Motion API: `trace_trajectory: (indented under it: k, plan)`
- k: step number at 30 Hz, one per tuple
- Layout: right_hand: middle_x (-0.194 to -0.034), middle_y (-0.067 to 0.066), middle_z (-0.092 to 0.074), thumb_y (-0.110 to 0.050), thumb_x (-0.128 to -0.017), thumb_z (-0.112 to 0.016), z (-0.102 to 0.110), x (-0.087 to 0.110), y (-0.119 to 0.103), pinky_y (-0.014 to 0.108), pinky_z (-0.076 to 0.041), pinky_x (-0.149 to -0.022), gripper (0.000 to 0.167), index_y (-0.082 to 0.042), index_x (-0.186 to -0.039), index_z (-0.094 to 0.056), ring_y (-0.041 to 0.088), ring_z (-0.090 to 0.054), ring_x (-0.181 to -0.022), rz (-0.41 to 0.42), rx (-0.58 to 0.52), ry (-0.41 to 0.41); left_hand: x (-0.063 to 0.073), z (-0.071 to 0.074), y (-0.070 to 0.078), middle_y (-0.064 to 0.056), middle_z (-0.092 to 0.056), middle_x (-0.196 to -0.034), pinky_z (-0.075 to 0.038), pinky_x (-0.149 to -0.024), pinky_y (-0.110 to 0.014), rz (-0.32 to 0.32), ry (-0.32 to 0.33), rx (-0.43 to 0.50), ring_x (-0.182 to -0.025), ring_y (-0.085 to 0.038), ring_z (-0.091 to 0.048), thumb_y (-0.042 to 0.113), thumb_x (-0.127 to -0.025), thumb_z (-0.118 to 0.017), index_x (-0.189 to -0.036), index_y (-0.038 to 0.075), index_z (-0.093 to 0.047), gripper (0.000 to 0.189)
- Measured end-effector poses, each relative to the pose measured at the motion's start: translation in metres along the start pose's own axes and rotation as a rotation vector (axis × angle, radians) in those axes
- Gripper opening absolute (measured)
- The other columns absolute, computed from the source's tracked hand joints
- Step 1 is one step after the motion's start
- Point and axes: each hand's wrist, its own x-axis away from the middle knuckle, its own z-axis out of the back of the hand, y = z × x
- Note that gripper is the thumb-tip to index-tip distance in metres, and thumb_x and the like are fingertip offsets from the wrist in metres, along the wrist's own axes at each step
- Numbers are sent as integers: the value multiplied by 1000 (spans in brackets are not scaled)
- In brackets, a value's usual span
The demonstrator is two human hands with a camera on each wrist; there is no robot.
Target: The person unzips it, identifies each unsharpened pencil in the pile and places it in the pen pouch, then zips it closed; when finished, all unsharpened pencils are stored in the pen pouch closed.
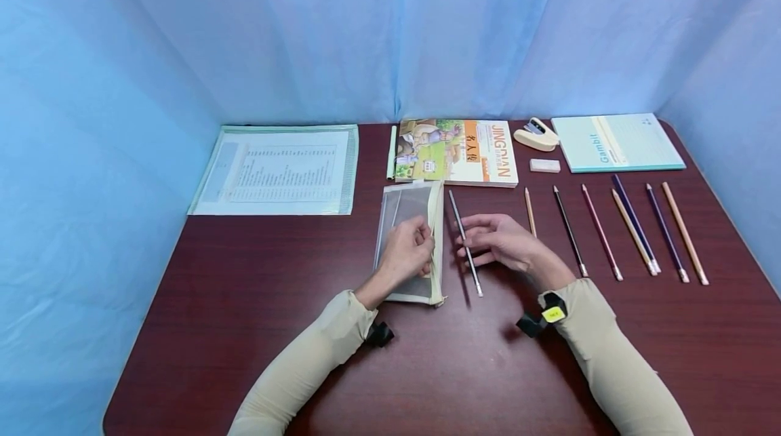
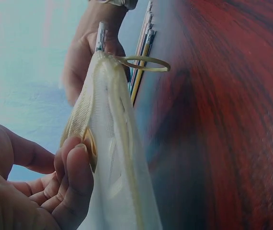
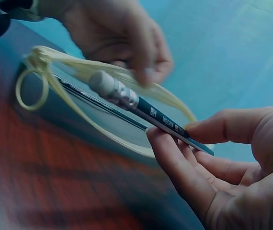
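A mesh zip pouch (image 1: 407,200) with cream trim lies in front of the book. My left hand (image 1: 405,249) pinches its cream edge; in the left wrist view the fingertips hold the fabric beside the zip (image 2: 108,91). Just right of the pouch, my right hand (image 1: 503,243) holds a dark pencil (image 1: 459,219) between thumb and fingers. The right wrist view shows the pencil's white eraser (image 3: 103,84) and metal ferrule close to the pouch's parted mouth (image 3: 110,136). Something long and dark shows inside the mouth; what it is I cannot tell.
Several pencils (image 1: 601,232) lie spread on the right of the table. Along the back are a book (image 1: 454,151), a pale green pen (image 1: 392,154), a stapler (image 1: 537,135), an eraser (image 1: 545,165) and a notebook (image 1: 617,144). A document folder (image 1: 274,171) lies back left.
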Motion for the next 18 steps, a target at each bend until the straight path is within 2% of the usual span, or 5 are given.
trace_trajectory:
  k: [4, 7, 10, 18]
  plan:
    - [-94, -2, -73, 0, -94, -58, -13, -16, 5, 35, -65, -75, 54, 10, -141, -34, 15, -74, -86, -50, 45, 33, 0, -1, 0, -7, -60, -57, -53, -37, -29, 6, -6, -9, -38, -11, -56, -1, -91, -53, -83, 1, -58, 9]
    - [-89, -4, -71, 3, -94, -54, -22, -25, 5, 33, -65, -72, 59, 13, -145, -26, 12, -72, -83, -83, 83, 111, 0, -1, 0, -13, -64, -60, -53, -37, -29, 5, -11, -3, -38, -10, -56, -1, -90, -53, -83, 1, -58, 9]
    - [-85, -6, -68, 5, -95, -52, -30, -31, 3, 31, -65, -68, 58, 14, -146, -25, 9, -69, -80, -81, 97, 188, 0, -1, 0, -18, -67, -63, -51, -36, -27, 2, -12, 5, -37, -9, -55, -1, -90, -53, -82, 1, -56, 10]
    - [-79, -6, -64, 8, -91, -55, -49, -38, 0, 27, -64, -61, 58, 15, -144, -32, 5, -66, -72, -47, 172, 318, 0, 0, 1, -5, -60, -55, -51, -36, -26, -2, -13, -4, -38, -11, -57, 1, -91, -54, -81, 2, -56, 10]
